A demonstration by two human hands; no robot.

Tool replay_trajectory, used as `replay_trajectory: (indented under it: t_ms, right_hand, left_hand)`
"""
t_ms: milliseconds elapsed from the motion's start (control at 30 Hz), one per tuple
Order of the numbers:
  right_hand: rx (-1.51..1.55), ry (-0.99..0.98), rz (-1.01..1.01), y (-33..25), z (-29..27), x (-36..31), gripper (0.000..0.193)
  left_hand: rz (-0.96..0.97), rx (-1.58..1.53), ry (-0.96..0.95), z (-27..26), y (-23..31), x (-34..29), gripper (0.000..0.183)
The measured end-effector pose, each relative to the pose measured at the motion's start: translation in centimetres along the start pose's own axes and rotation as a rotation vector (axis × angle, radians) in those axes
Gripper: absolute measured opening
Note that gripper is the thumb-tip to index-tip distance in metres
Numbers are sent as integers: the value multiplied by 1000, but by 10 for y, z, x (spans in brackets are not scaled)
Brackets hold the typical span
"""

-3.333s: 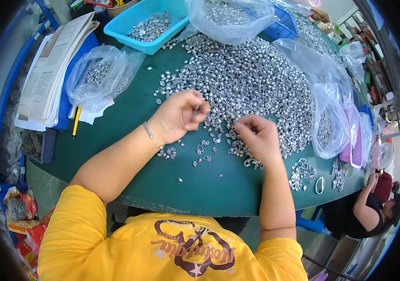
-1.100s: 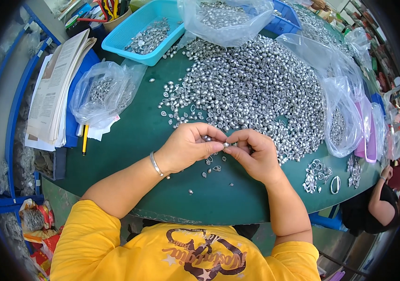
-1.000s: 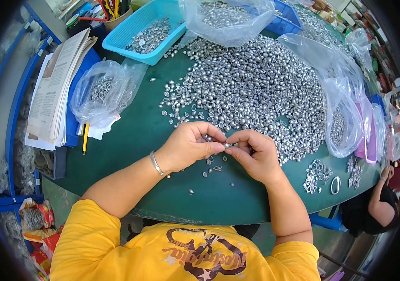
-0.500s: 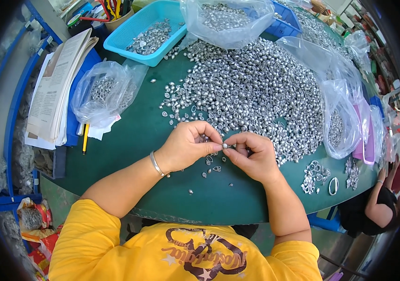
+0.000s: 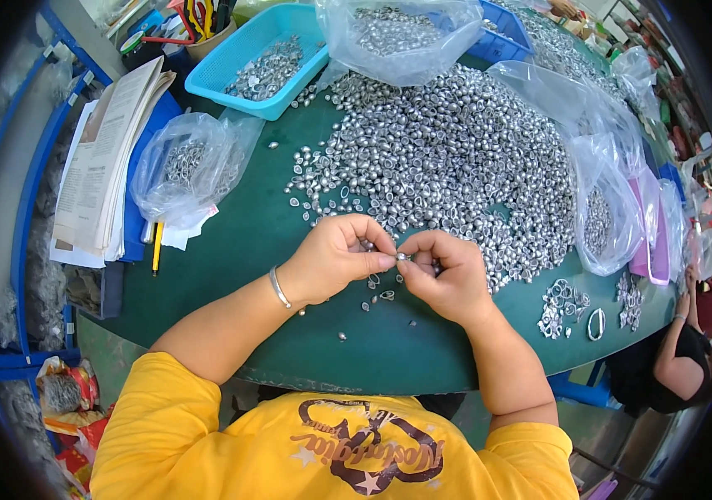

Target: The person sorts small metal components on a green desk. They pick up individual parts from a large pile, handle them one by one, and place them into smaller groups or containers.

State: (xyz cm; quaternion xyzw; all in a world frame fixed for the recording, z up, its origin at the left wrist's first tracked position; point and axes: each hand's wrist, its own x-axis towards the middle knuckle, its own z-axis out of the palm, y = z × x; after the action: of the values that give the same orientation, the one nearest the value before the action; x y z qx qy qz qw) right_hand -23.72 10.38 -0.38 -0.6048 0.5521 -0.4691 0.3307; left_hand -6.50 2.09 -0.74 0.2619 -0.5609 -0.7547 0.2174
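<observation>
Between my two hands is a small silver metal piece (image 5: 402,257), pinched from both sides at the near edge of a heap of similar pieces. My left hand (image 5: 335,260), with a bracelet at the wrist, grips it between thumb and forefinger. From the other side my right hand (image 5: 449,275) pinches it the same way, its other fingers curled in. Just beyond my hands spreads the wide pile of silver metal pieces (image 5: 447,158), some rounded, some open rings. A few loose rings (image 5: 386,295) lie on the green tabletop (image 5: 356,358) below my fingers.
A turquoise basket (image 5: 268,100) and clear plastic bags (image 5: 185,171) of metal parts stand around the pile. Papers (image 5: 106,167) and a yellow pencil (image 5: 157,247) lie at left. Sorted small parts (image 5: 562,307) and an oval ring (image 5: 596,324) rest at right, near another person (image 5: 677,358).
My hands keep nearly the same place, still pinching the small metal piece, which looks slightly turned. The view has shifted slightly.
</observation>
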Motion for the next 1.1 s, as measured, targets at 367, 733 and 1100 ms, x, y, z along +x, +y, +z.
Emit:
replay_trajectory:
  t_ms: [367, 733, 1100]
  right_hand:
    - [172, -19, 114, 8, -2, 2, 14]
    - [54, -37, 74, 5, 0, 0, 14]
    - [245, 309, 150, -6, 16, -6, 9]
  left_hand:
    - [27, 252, 107, 0, 2, 0, 11]
    - [529, 673, 159, 9, -4, -2, 8]
    - [381, 431, 222, 18, -6, 2, 6]
